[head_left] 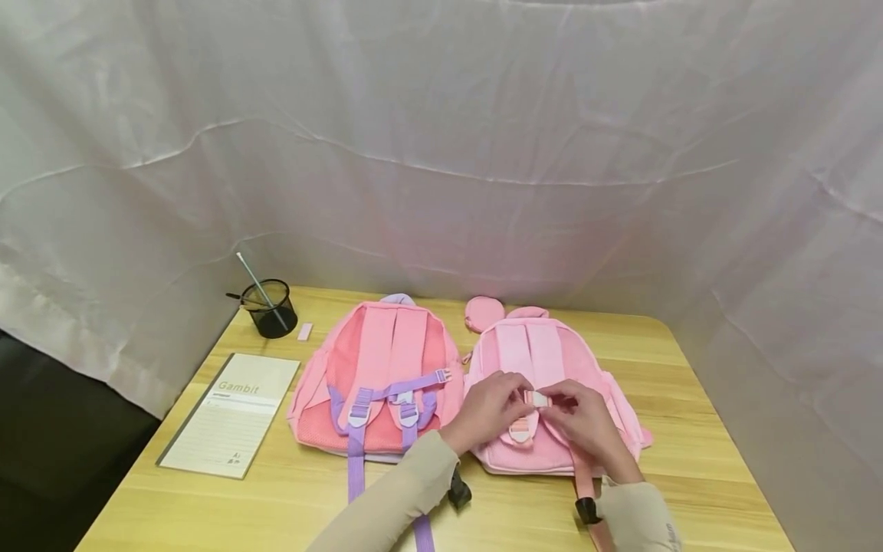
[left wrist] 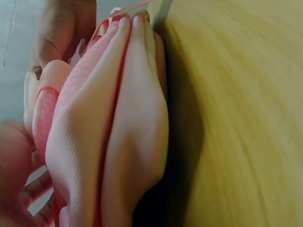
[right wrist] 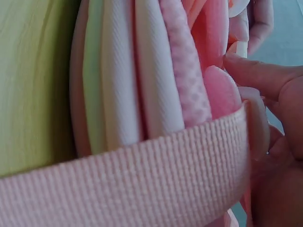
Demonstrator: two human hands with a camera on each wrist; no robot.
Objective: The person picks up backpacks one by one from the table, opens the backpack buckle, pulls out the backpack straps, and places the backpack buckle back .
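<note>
A light pink backpack (head_left: 527,460) lies with its shoulder straps (head_left: 545,349) facing up. Over its lower half, both hands meet at a white buckle (head_left: 539,399) on a short peach strap. My left hand (head_left: 491,408) pinches the buckle's left end, and my right hand (head_left: 585,423) pinches its right end. From here I cannot tell whether the buckle's two halves are fully joined. In the right wrist view, a wide pink webbing strap (right wrist: 142,175) crosses in front of the bag, partly hiding the right hand (right wrist: 289,123). The left wrist view shows the left hand (left wrist: 16,175) beside the bag's edge.
A coral backpack (head_left: 313,418) with purple straps (head_left: 356,468) lies to the left, against the pink one. Further left are a notebook (head_left: 228,418), an eraser (head_left: 305,331) and a black mesh pen cup (head_left: 274,318). A round pink pouch (head_left: 484,313) sits behind.
</note>
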